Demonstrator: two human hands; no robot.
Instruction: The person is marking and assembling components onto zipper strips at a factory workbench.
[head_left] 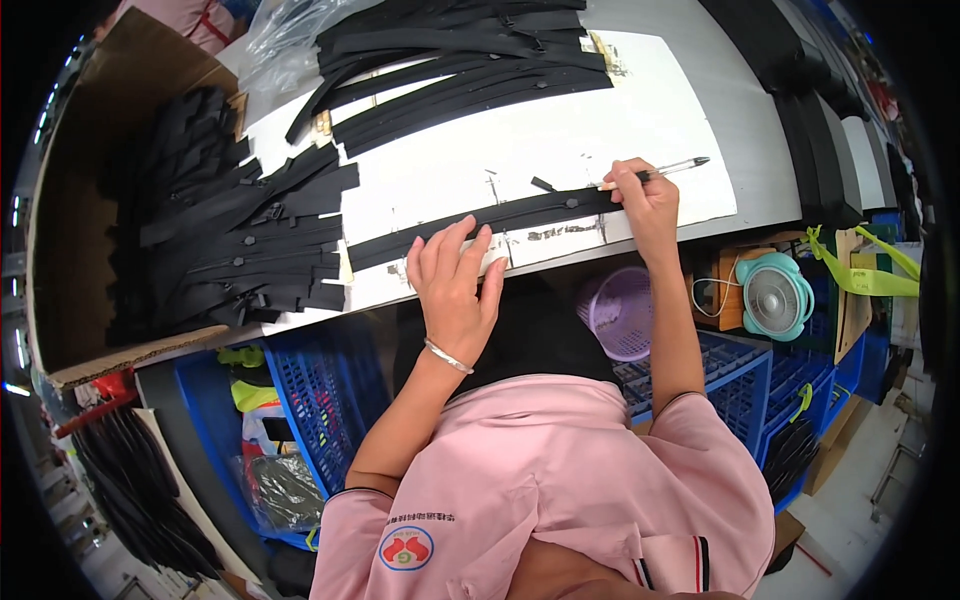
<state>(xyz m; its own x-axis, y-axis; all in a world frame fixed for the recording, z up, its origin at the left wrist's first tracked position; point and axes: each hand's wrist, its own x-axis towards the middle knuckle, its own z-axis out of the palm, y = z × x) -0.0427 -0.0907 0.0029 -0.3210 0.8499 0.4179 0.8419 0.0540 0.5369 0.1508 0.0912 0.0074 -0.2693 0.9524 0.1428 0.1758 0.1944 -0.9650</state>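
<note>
A black zipper strip (530, 212) lies lengthwise along the front edge of a white sheet (670, 110). My left hand (455, 285) rests with fingers spread over the strip's near edge, left of its middle. At the strip's right end, my right hand (648, 205) is closed around a pen (684, 166), its clear end pointing off to the right. A small dark slider (572, 202) shows on the strip near that end. Dark ink marks (560, 234) dot the sheet around the strip. Whether the pen's tip touches the strip is hidden by my fingers.
A cardboard box (70, 200) at the left is heaped with black zipper strips (240, 240). More strips (470, 100) lie at the back beside clear plastic (285, 45). Below the table edge are a purple basket (620, 335), blue crates (325, 370) and a turquoise fan (777, 297).
</note>
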